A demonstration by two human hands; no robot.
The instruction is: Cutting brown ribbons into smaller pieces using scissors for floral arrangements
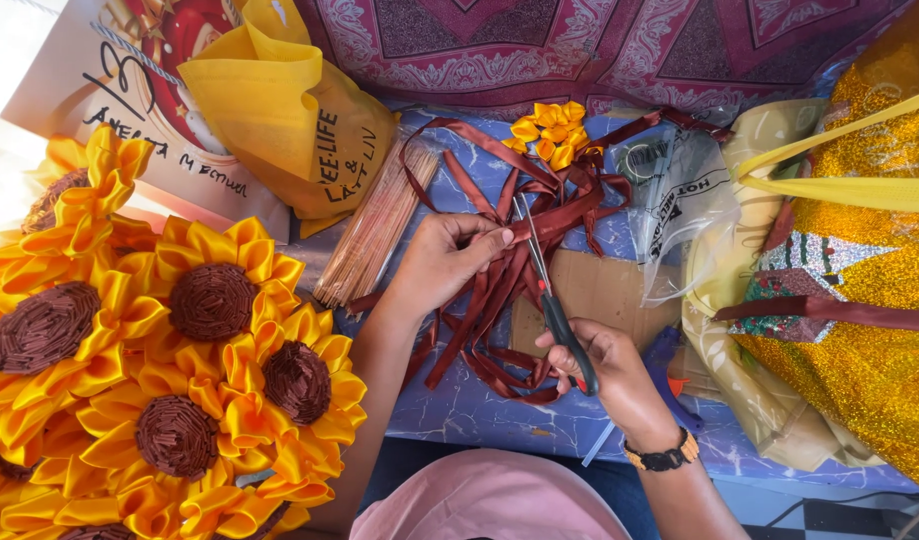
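Note:
My left hand [442, 262] pinches a strip of brown satin ribbon [500, 290] between thumb and fingers, above a tangled pile of cut ribbon strips. My right hand [610, 370] grips a pair of scissors [552, 300] with black handles. Their blades point up and away from me and reach the ribbon just right of my left thumb. A beaded bracelet sits on my right wrist.
Several yellow ribbon sunflowers [180, 350] with brown centres fill the left. A bundle of thin wooden sticks [375, 230] lies by my left hand. Yellow ribbon petals [552, 130], a yellow fabric bag [290, 110], a clear plastic bag [670, 190] and gold glittery fabric [860, 300] surround the blue surface.

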